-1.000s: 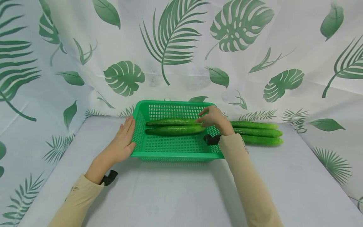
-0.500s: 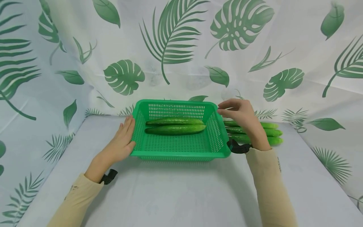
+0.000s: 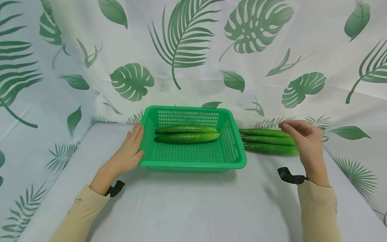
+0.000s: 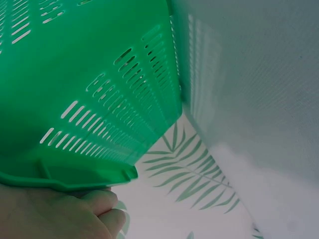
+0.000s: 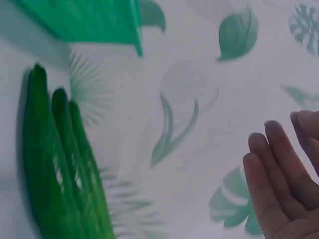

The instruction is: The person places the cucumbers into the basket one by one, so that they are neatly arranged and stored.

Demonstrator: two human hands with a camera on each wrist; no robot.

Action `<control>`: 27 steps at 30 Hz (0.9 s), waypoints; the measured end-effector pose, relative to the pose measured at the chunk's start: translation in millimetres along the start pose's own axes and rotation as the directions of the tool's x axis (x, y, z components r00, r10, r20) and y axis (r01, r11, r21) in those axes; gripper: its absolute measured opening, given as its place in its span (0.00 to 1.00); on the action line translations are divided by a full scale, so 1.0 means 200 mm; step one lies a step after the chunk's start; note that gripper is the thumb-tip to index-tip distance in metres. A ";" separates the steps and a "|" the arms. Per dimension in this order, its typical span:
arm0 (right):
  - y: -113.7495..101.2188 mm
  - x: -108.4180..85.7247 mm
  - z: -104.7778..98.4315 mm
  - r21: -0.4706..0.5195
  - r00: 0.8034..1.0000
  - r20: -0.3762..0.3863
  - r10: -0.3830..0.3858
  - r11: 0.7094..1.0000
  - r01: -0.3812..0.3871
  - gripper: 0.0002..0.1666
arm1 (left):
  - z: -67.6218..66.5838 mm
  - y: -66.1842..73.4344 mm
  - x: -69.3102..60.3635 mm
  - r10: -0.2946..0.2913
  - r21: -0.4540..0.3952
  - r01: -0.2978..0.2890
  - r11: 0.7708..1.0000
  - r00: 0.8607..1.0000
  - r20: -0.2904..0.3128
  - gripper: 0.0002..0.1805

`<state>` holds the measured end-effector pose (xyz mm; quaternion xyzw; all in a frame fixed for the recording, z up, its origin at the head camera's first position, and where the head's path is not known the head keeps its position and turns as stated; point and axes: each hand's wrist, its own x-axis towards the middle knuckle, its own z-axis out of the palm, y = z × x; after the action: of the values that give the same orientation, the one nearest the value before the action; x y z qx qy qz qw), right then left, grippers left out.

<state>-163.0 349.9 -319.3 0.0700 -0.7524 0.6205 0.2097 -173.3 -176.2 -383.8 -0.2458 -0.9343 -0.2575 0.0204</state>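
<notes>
A green plastic basket [image 3: 193, 164] stands on the table with two cucumbers [image 3: 187, 138] lying side by side in it. My left hand [image 3: 128, 151] rests against the basket's left rim, its fingers straight; the left wrist view shows the fingers [image 4: 99, 201] along the rim's outside. Three more cucumbers [image 3: 266, 141] lie in a row to the right of the basket. Over their right ends my right hand [image 3: 308, 141] is raised, fingers loosely bent and holding nothing. In the right wrist view a gap separates its fingers [image 5: 269, 179] from the cucumbers [image 5: 65, 164].
A white tabletop [image 3: 193, 205] spreads in front of the basket. Behind stands a white cloth backdrop [image 3: 199, 74] printed with green leaves, close to the basket's back rim. Each wrist wears a small black camera [image 3: 290, 176].
My right hand has moved from over the basket's right part out to the right, past its rim, to above the row of cucumbers. The left hand and basket stay put.
</notes>
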 end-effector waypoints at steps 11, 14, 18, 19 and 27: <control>0.23 -0.02 -0.26 0.255 0.982 -0.094 0.166 0.957 -0.137 0.16 | 0.00 -0.01 0.00 0.006 -0.005 -0.006 1.000 1.000 -0.005 0.41; 0.32 -0.03 -0.32 0.235 0.957 -0.093 0.275 0.940 -0.248 0.20 | 0.00 0.00 0.00 0.001 -0.008 -0.001 1.000 1.000 0.000 0.40; 0.43 -0.04 -0.38 0.111 0.901 -0.079 0.427 0.902 -0.418 0.30 | -0.01 0.00 0.00 -0.004 -0.007 0.004 1.000 1.000 -0.003 0.41; 0.46 -0.04 -0.39 0.083 0.886 -0.075 0.457 0.888 -0.452 0.32 | -0.01 0.00 0.00 -0.004 -0.005 0.004 1.000 1.000 -0.001 0.41; 0.60 -0.06 -0.41 -0.089 0.830 -0.064 0.554 0.825 -0.558 0.42 | 0.00 -0.01 0.00 0.001 -0.002 -0.001 1.000 1.000 -0.002 0.41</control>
<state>-177.7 454.2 -420.9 -0.1739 -0.7675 0.6160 0.0368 -174.1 -177.3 -383.6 -0.2463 -0.9338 -0.2588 0.0211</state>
